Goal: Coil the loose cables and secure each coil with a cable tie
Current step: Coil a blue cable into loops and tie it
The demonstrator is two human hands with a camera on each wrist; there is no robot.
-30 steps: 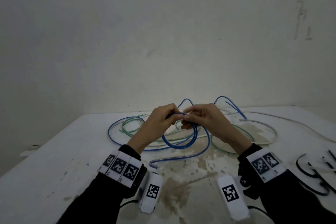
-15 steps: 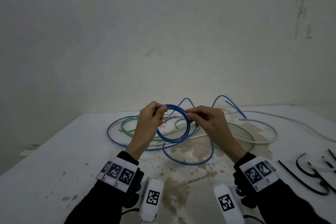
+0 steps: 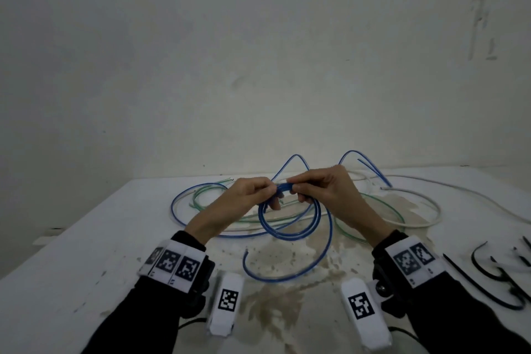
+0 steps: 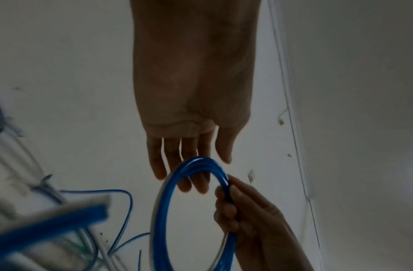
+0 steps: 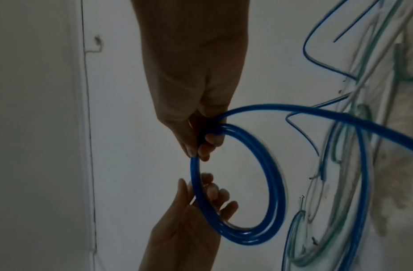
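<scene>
A blue cable is wound into a small coil (image 3: 287, 221) of a few turns that hangs above the white table (image 3: 86, 253). My right hand (image 3: 298, 188) pinches the top of the coil between thumb and fingers (image 5: 200, 146). My left hand (image 3: 271, 194) is right beside it. Its straight fingers (image 4: 189, 176) reach through the coil and touch it, and the thumb lies loose alongside. The loose blue tail (image 3: 290, 274) curves down toward me and ends near the left wrist. More of the blue cable (image 3: 184, 204) loops over the table behind.
Loose green cable (image 3: 385, 210) and white cable (image 3: 425, 210) lie tangled on the stained table behind and to the right of my hands. Several black cable ties (image 3: 488, 276) lie at the right edge. A bare wall stands close behind the table.
Half a second ago my hands held the coil apart at its two sides. Now they have come together at its top, the coil hangs lower, and the loose tail has swung nearer.
</scene>
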